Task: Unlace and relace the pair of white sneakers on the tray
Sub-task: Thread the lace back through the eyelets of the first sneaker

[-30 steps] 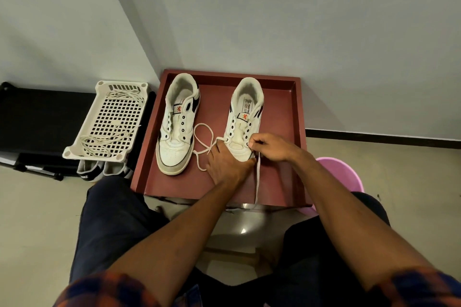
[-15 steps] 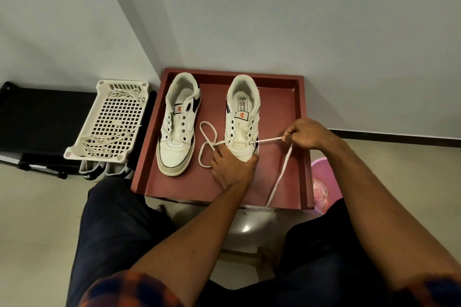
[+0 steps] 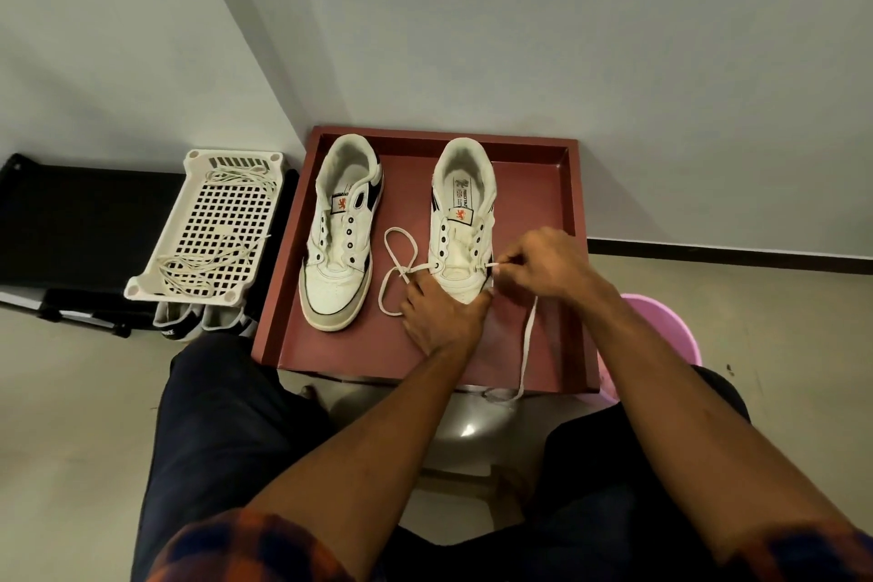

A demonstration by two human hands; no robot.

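Note:
Two white sneakers stand side by side, toes toward me, on a dark red tray (image 3: pixel 534 147). The left sneaker (image 3: pixel 341 232) has empty eyelets. The right sneaker (image 3: pixel 463 217) carries a white lace (image 3: pixel 399 269) through its lowest eyelets, with a loop lying on the tray to its left. My left hand (image 3: pixel 441 310) lies over the right sneaker's toe and holds it down. My right hand (image 3: pixel 543 262) pinches the lace close to the lower right eyelet. The lace's free end (image 3: pixel 526 345) trails over the tray's near edge.
A white perforated basket (image 3: pixel 212 227) with a loose lace in it sits left of the tray on a black stand. Another pair of shoes (image 3: pixel 203 324) stands under it on the floor. A pink tub (image 3: pixel 661 326) is to the right. A wall rises right behind the tray.
My right hand pulled the lace out to the right half a second ago and has now come back to the eyelet. My left hand stayed on the toe.

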